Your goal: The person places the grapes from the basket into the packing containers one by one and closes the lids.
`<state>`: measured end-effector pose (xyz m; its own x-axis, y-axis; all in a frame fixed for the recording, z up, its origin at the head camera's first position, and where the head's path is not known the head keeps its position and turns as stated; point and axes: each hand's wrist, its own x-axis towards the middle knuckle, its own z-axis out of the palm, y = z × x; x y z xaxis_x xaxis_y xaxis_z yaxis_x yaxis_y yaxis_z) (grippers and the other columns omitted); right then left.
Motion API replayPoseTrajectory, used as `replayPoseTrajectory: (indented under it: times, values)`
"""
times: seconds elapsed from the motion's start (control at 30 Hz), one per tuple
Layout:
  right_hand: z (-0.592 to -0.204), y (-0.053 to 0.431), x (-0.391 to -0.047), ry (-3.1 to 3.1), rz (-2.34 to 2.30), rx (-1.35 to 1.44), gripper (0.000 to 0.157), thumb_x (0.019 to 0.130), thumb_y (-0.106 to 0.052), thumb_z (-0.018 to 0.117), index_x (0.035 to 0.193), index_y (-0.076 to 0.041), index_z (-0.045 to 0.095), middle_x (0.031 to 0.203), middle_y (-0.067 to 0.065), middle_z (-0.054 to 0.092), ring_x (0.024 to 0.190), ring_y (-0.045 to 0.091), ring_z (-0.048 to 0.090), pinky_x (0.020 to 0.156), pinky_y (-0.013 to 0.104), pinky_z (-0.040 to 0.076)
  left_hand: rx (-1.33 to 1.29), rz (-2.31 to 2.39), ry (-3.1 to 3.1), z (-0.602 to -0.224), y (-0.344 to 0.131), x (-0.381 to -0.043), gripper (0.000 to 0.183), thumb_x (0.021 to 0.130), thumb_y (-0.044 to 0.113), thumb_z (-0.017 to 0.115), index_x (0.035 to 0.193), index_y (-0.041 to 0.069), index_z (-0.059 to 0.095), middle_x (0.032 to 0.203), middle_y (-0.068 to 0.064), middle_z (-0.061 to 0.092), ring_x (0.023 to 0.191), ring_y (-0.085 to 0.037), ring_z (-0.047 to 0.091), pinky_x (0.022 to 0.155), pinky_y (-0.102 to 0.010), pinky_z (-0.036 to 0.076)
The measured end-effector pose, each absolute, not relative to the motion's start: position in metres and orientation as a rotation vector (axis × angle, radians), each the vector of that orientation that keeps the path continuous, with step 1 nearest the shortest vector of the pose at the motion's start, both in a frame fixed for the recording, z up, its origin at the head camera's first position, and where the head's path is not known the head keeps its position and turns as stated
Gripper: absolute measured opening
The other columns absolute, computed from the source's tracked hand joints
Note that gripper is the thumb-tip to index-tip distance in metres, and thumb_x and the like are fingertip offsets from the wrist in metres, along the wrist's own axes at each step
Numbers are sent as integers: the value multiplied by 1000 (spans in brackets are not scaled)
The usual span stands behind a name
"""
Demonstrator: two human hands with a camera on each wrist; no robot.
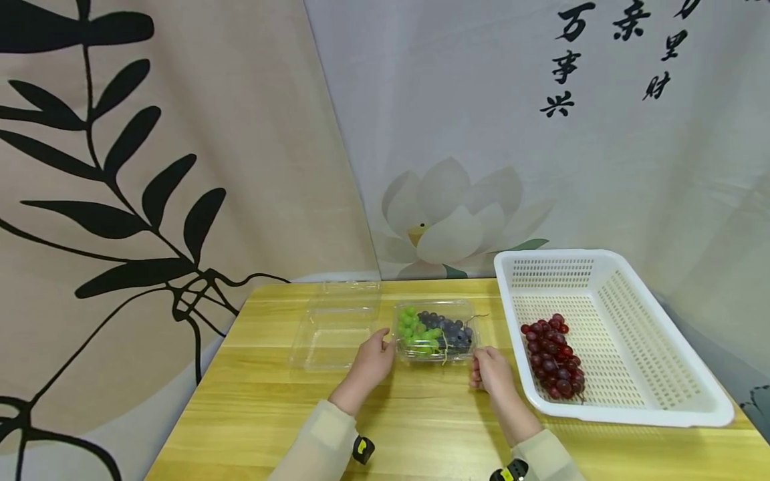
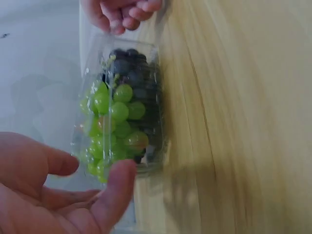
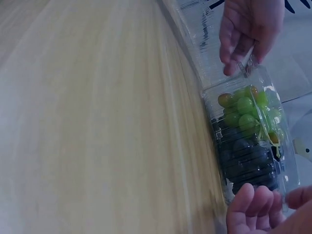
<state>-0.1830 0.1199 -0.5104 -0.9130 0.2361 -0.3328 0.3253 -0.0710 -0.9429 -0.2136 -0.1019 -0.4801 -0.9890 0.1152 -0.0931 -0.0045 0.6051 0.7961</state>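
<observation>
A clear plastic clamshell box (image 1: 436, 331) sits on the table between the two hands. Inside are green grapes (image 2: 119, 111) at its left end and dark grapes (image 3: 248, 161) at its right end. My left hand (image 1: 373, 361) is at the box's left end, its thumb and fingers spread apart with the fingertips right at the edge. At the opposite end is my right hand (image 1: 493, 371), fingers loosely bent and fingertips close to the box's near right corner. In the left wrist view, the box's lid lies over the grapes.
Another clear plastic box (image 1: 337, 327), open and without fruit, lies to the left. On the right stands a white perforated basket (image 1: 650, 361) with a bunch of red grapes (image 1: 553, 357) in it. A printed cloth (image 1: 457, 133) hangs behind the wooden table (image 1: 433, 427).
</observation>
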Motion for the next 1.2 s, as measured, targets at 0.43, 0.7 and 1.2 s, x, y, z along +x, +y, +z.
replayPoseTrajectory:
  times: [0.43,0.7,1.2]
  values:
    - [-511,122,-182,2076,-2150,625,23,98,-17,40,97,5,49,68,2,48,54,11,45,51,26,47,-173,1764,2119,-498,-90,-197,30,101,20,29,112,-5,41,73,-6,48,50,-12,56,44,-22,49]
    - [-511,119,-182,2081,-2170,624,22,98,-15,40,97,5,49,70,1,48,55,10,45,50,24,46,-264,1907,2151,-514,-86,-200,23,98,18,35,94,-1,47,70,0,43,51,-9,47,40,-17,34]
    - [-513,121,-181,2036,-2165,638,25,97,-19,41,103,4,48,68,0,48,54,10,43,50,25,44,-232,1810,2170,-514,-91,-200,30,100,28,38,95,1,51,68,2,46,54,-9,48,44,-18,37]
